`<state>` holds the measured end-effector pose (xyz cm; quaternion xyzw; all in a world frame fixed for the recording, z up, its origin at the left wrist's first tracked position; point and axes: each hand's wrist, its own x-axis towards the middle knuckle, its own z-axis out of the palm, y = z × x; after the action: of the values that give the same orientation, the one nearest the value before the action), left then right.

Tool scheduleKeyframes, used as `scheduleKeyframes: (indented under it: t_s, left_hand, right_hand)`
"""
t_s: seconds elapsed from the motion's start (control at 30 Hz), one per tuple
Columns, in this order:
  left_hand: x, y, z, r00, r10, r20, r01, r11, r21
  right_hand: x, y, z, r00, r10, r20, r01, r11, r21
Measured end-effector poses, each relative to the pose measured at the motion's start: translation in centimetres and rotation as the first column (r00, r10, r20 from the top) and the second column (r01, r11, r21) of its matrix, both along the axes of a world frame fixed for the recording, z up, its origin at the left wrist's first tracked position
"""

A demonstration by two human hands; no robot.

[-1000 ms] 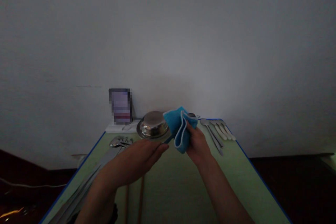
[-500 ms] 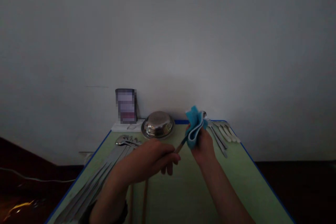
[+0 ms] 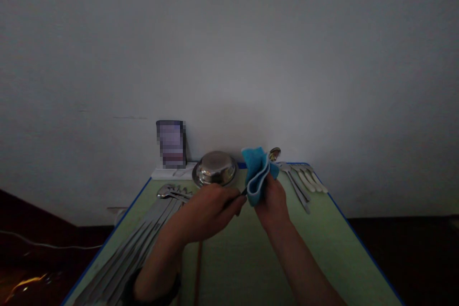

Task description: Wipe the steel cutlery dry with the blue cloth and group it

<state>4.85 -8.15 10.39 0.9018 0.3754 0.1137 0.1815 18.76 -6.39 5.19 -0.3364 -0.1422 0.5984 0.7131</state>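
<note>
My left hand (image 3: 211, 213) pinches the handle end of a metal spoon (image 3: 275, 154). Folded around the spoon's middle is a blue cloth (image 3: 255, 172) with a pale edge, gripped by my right hand (image 3: 274, 201). The shiny bowl of the spoon sticks out past the cloth's far right side, while most of the handle is hidden by cloth and fingers. Both hands are above the green table (image 3: 244, 258). Just beyond my left hand sits an upside-down metal bowl (image 3: 216, 165).
Several long-handled metal spoons (image 3: 143, 227) lie along the left side. Metal forks (image 3: 296, 184) and several white-handled utensils (image 3: 308, 181) rest at the back right. A phone (image 3: 171, 143) with a blurred screen leans on the wall. Two thin brown sticks, one nearer the middle (image 3: 198, 272), lie in front.
My left hand has slid up to the cloth, covering the handle stretch that showed before. Hands and cloth have shifted slightly left, and more of the spoon's bowl now shows.
</note>
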Motion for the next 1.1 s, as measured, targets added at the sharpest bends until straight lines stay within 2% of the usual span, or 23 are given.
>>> scheduleKeyframes:
  t_s: [0.2,0.3,0.33,0.4,0.5,0.6,0.67,0.7,0.8,0.87,0.9,0.97,1.03,1.1]
  left_hand:
    - [-0.6,-1.4,1.4,0.998,-0.056,0.015,0.056,0.996,-0.065]
    - [-0.8,-1.6,1.5,0.995,-0.061,0.083,0.072,0.988,-0.139]
    - [-0.9,-1.5,1.4,0.992,-0.028,0.121,0.048,0.984,-0.17]
    - [-1.1,-0.9,1.0,0.973,0.112,0.2,-0.071,0.977,-0.201]
    - [-1.5,0.4,0.1,0.909,0.319,0.267,-0.285,0.945,-0.158]
    - [-1.9,1.2,-0.4,0.912,0.34,0.228,-0.32,0.94,-0.123]
    - [-2.3,1.4,-0.4,0.919,0.33,0.215,-0.312,0.943,-0.111]
    - [-2.4,1.4,-0.3,0.916,0.334,0.221,-0.32,0.942,-0.1]
    - [-2.6,1.3,-0.1,0.907,0.343,0.244,-0.337,0.939,-0.069]
    - [-2.8,1.2,0.1,0.917,0.326,0.23,-0.321,0.945,-0.056]
    - [-2.9,1.2,0.1,0.922,0.317,0.222,-0.315,0.948,-0.044]
    - [-3.2,1.2,0.2,0.932,0.298,0.208,-0.302,0.953,-0.013]
    - [-3.6,1.2,0.3,0.94,0.276,0.201,-0.284,0.959,0.011]
    - [-3.9,1.0,0.5,0.947,0.257,0.192,-0.264,0.964,0.014]
  right_hand:
    - [3.6,1.7,0.3,0.982,-0.186,-0.02,0.187,0.979,0.079]
    - [4.4,1.5,0.8,0.956,-0.284,0.076,0.274,0.954,0.12]
    - [4.5,1.4,1.0,0.945,-0.301,0.13,0.285,0.95,0.128]
    - [4.3,1.3,1.0,0.931,-0.286,0.228,0.26,0.956,0.137]
    - [3.7,1.2,0.7,0.917,-0.248,0.312,0.207,0.965,0.158]
    - [3.5,1.2,0.2,0.871,-0.245,0.425,0.178,0.965,0.193]
    - [3.9,1.0,0.2,0.8,-0.236,0.552,0.145,0.968,0.203]
    - [4.2,0.9,0.3,0.735,-0.237,0.635,0.139,0.97,0.201]
    - [5.5,0.3,1.0,0.43,-0.251,0.867,0.137,0.968,0.212]
    - [6.4,-0.1,1.7,0.258,-0.243,0.935,0.074,0.97,0.231]
    - [6.8,-0.3,2.0,0.219,-0.229,0.949,-0.001,0.972,0.235]
    - [7.6,-0.7,2.6,0.202,-0.173,0.964,-0.203,0.955,0.215]
    - [8.0,-1.0,2.9,0.23,-0.125,0.965,-0.359,0.911,0.203]
    - [8.1,-1.1,3.0,0.272,-0.114,0.956,-0.403,0.888,0.221]
